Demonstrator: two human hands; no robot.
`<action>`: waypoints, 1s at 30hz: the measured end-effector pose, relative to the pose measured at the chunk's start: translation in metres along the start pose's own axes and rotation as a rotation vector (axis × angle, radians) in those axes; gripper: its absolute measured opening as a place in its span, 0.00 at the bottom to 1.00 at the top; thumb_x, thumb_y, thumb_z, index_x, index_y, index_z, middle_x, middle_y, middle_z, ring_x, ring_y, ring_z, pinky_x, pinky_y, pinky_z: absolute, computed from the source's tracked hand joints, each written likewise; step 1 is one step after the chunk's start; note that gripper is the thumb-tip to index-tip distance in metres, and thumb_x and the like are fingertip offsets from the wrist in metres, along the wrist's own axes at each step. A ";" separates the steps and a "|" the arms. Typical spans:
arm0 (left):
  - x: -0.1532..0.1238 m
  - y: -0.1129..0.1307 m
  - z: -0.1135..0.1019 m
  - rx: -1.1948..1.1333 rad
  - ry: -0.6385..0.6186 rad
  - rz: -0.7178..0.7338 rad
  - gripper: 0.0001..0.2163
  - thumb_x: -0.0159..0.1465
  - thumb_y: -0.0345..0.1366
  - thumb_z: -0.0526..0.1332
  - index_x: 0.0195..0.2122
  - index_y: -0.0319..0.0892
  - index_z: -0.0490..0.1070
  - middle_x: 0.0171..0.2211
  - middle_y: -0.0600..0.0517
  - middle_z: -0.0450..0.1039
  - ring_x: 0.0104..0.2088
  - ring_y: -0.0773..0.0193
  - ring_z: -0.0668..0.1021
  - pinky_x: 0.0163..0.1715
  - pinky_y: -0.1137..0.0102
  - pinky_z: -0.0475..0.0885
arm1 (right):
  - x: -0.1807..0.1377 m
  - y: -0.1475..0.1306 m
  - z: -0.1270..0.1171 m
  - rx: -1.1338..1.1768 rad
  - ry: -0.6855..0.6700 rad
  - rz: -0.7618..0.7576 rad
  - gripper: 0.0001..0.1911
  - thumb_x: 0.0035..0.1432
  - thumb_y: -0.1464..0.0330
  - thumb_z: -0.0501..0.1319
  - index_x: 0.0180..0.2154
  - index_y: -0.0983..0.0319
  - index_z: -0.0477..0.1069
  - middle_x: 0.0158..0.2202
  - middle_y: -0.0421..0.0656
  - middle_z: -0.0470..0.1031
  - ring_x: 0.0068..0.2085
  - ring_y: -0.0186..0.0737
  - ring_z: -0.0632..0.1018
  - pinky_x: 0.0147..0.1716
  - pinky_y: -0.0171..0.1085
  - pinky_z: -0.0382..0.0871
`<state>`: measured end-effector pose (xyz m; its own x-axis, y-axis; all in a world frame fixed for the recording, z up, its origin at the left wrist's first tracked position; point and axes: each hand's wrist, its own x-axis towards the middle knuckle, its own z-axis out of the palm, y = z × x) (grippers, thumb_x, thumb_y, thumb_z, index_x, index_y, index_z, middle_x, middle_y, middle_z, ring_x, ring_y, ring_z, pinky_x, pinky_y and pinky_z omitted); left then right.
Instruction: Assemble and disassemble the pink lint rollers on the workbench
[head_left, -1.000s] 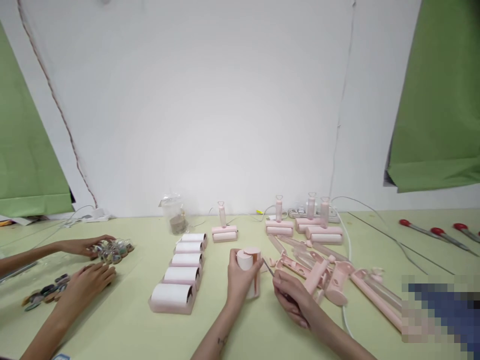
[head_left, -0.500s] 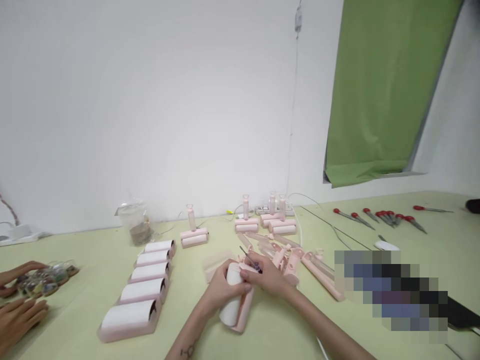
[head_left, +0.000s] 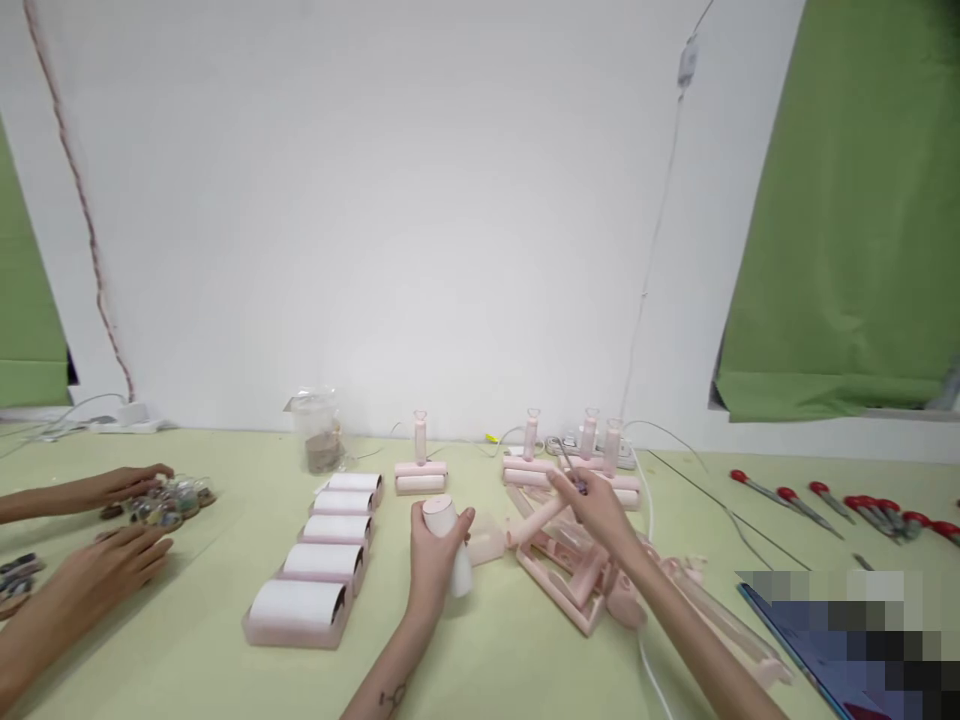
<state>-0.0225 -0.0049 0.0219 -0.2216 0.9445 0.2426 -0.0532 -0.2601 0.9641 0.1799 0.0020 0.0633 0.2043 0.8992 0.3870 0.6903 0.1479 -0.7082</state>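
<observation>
My left hand [head_left: 433,560] is wrapped round a white sticky roll [head_left: 459,568] of the lint-roller kind, tilted, its round pale pink end facing up. In my right hand [head_left: 596,510] is a slim tool [head_left: 568,462] with a thin metal shaft pointing up and back; my fingers hide most of its handle, so its exact kind is unclear. That hand hovers over a heap of pink plastic lint-roller parts [head_left: 559,590]. A pink tube [head_left: 536,522] lies right by its fingers; whether they touch it I cannot tell.
White rolls in pink holders [head_left: 296,610] form a row at left. Pink lint rollers [head_left: 420,478] stand along the back. Red-handled tools [head_left: 806,510] lie at right. Another person's hands [head_left: 112,570] handle small clear objects [head_left: 176,500] at far left. A white cable [head_left: 651,660] crosses the front.
My hands have parted: the left keeps the white roll, while the right has moved right with the tool, over the pink parts. The view has swung left.
</observation>
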 end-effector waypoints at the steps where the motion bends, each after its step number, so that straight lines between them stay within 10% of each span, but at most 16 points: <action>1: 0.002 -0.001 -0.002 0.023 -0.003 -0.007 0.18 0.47 0.45 0.63 0.31 0.44 0.55 0.21 0.58 0.66 0.20 0.65 0.72 0.21 0.71 0.67 | 0.006 0.005 -0.004 -0.036 0.004 0.027 0.21 0.51 0.50 0.48 0.21 0.60 0.60 0.14 0.36 0.61 0.17 0.36 0.66 0.18 0.33 0.55; 10: 0.004 0.005 -0.016 0.665 0.058 0.040 0.13 0.51 0.45 0.58 0.34 0.46 0.59 0.27 0.52 0.72 0.29 0.56 0.74 0.24 0.72 0.59 | -0.006 0.021 -0.001 -0.211 0.042 0.055 0.17 0.53 0.54 0.48 0.33 0.59 0.63 0.18 0.40 0.67 0.22 0.45 0.71 0.20 0.36 0.56; 18: 0.002 -0.003 -0.018 0.986 -0.064 0.312 0.11 0.52 0.35 0.56 0.38 0.46 0.60 0.31 0.52 0.73 0.34 0.57 0.75 0.25 0.73 0.58 | -0.072 -0.014 0.042 0.190 -0.354 -0.222 0.15 0.57 0.57 0.47 0.37 0.56 0.67 0.24 0.38 0.68 0.26 0.37 0.69 0.25 0.33 0.61; 30: 0.003 -0.005 -0.021 1.140 -0.121 0.439 0.11 0.54 0.34 0.56 0.39 0.46 0.61 0.35 0.53 0.73 0.36 0.59 0.75 0.26 0.73 0.60 | -0.064 -0.011 0.036 0.183 -0.196 -0.124 0.14 0.56 0.58 0.49 0.33 0.58 0.67 0.30 0.42 0.73 0.31 0.41 0.72 0.29 0.36 0.63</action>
<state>-0.0429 -0.0048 0.0153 0.0889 0.8494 0.5202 0.8986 -0.2937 0.3260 0.1347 -0.0426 0.0250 -0.0244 0.9294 0.3684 0.5616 0.3176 -0.7640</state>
